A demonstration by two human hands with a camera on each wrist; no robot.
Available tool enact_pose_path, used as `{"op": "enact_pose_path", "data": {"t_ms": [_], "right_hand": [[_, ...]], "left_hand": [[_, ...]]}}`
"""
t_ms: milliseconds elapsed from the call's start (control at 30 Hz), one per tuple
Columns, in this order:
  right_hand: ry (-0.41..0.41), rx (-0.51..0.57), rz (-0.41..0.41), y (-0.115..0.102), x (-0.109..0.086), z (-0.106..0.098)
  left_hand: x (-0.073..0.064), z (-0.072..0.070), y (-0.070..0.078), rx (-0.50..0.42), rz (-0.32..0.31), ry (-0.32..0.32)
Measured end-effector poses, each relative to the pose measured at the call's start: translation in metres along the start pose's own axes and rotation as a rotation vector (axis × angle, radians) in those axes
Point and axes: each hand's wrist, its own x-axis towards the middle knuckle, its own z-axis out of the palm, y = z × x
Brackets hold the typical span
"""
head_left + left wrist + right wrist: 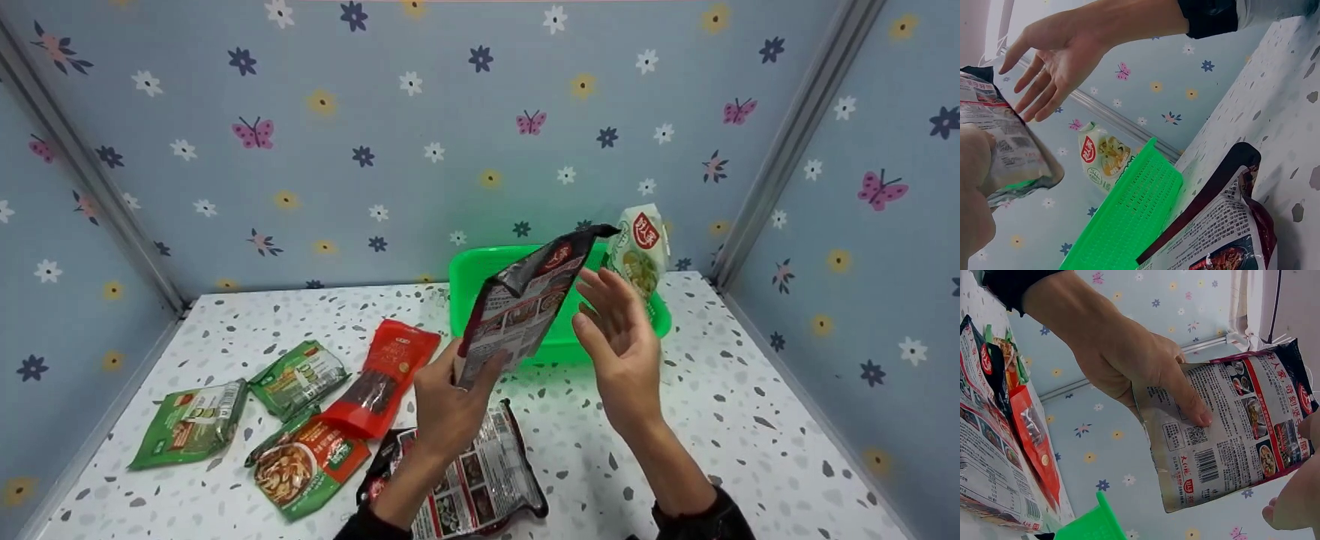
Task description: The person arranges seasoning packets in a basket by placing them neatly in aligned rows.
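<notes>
My left hand [452,401] grips a dark food packet [529,300] by its lower end, thumb on the printed back, and holds it raised in front of the green basket [480,262]. In the right wrist view the packet's back shows a barcode and small food pictures [1266,460]. My right hand [626,349] is raised just right of the packet, fingers spread and slightly bent, with nothing held. A white and green packet [641,251] stands upright in the basket's right end. Below my left wrist a larger dark packet [487,480] lies on the speckled table.
To the left on the table [600,465] lie a red packet with a clear window [382,375], a green and orange packet [307,465] and two green packets, one farther back [300,379] and one at far left [191,424]. Flower-patterned walls [420,150] enclose the table.
</notes>
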Motion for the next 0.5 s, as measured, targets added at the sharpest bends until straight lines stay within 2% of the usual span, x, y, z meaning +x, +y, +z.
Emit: {"op": "enact_pose_path", "data": {"t_ms": [167,267,400,500], "right_hand": [[-0.055,0.003,-0.006,-0.006,-0.008,0.005],[-0.082,0.017,0.016,-0.011,-0.013,0.008],[-0.105,0.005,0.045,-0.015,-0.019,0.013],[-0.162,-0.003,0.039,-0.016,-0.023,0.016]], "left_hand": [[0.004,-0.001,-0.007,0.106,0.234,0.082],[0.006,-0.001,-0.009,0.213,0.364,0.122],[0.006,-0.001,-0.011,0.335,0.472,0.166],[0.006,-0.001,-0.011,0.398,0.534,0.190]]}}
